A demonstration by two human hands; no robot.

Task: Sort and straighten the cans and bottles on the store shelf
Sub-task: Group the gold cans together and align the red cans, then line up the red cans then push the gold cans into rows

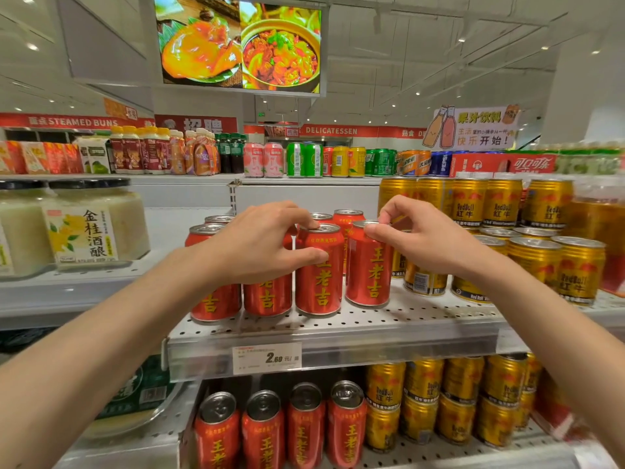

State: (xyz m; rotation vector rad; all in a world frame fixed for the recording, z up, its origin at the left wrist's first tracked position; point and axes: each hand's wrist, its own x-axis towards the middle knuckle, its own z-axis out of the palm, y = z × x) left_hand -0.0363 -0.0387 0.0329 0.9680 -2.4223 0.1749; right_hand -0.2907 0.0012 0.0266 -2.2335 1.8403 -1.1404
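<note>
I am at the perforated grey metal shelf (389, 321), working the front row of red aluminium drink cans with yellow characters. My left hand (260, 243) grips the third red can from the left (319, 270), thumb across its label and fingertips curled over the top rim. My right hand (417, 236) pinches the silver top rim of the fourth red can (368, 265), just right of the third and tilted a little, its foot standing apart from its neighbour.

Both stand near the shelf's front lip, above the white price tag (267, 358). Right of the fourth can sit the stacked gold energy-drink cans (554, 269), close enough to knock.

These cans look sealed, so I judge them full: fairly heavy, stiff-walled, and smooth enough to slip in a fingertip pinch. The rim serves for turning the label forward; for lifting or sliding I would rather wrap the body at mid-height. The perforated shelf may catch a dragged base, so small lifts seem safer.
</note>
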